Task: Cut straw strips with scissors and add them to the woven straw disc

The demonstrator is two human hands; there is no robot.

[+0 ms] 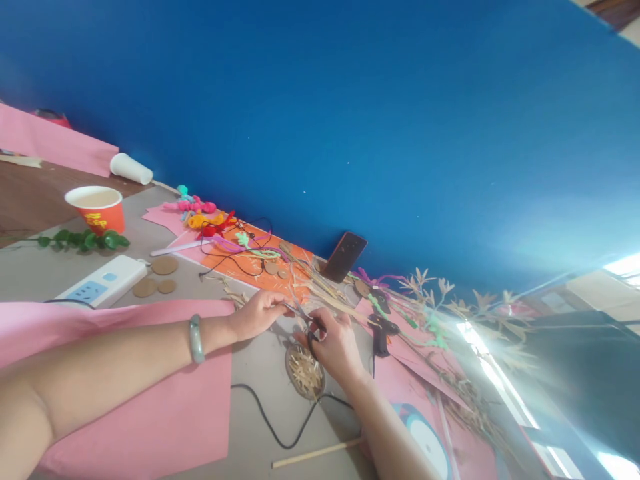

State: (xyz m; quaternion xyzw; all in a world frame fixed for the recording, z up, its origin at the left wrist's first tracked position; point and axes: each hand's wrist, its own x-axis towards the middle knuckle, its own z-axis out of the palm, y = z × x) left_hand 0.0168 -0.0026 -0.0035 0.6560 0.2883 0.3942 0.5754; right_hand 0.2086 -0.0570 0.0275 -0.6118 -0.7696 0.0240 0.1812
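Observation:
My right hand [339,345] grips a pair of scissors [316,327] by the dark handles, with the blades pointing toward my left hand [260,313]. The fingers of my left hand are pinched together right by the blades, on something too small to make out. A jade-coloured bangle [197,340] circles my left wrist. Just below the scissors sits a small dish [306,373] full of short pale cut pieces. Dry stalks [325,287] lie beyond both hands, beside an orange sheet [295,257] strewn with cut bits.
A phone [345,257] leans on the blue wall. The black glue gun [383,333] lies at right. Pink paper [165,400] lies under my left arm, near a power strip [104,281] and a drink-filled paper cup [97,208]. A black cord [280,440] curves across the front.

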